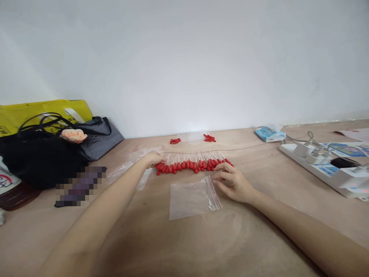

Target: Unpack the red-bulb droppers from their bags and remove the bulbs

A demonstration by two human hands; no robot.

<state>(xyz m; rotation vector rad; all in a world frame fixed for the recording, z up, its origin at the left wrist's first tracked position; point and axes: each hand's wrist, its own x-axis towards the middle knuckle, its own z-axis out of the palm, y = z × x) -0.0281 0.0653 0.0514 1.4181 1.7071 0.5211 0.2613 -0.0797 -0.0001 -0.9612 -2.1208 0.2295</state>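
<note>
A row of thin white sticks with bulbous red ends (184,165) lies across the wooden table, red ends facing me. At the row's left end, my left hand (153,158) has its fingers closed together by the pale stems; what is between the fingertips is too small to make out. My right hand (233,182) rests near the row's right end, fingers bent and apart, holding nothing visible. Just left of it, a clear zip bag (188,200) with a red seal line lies flat. More clear bags (141,156) are partly behind my left forearm.
Farther back, small red-ended pieces (209,137) lie by another clear bag (197,135) near the wall. A black bag (37,157) and a striped bag (100,142) stand left. On the right are a blue tissue pack (269,134) and a power strip (314,163) with plugs.
</note>
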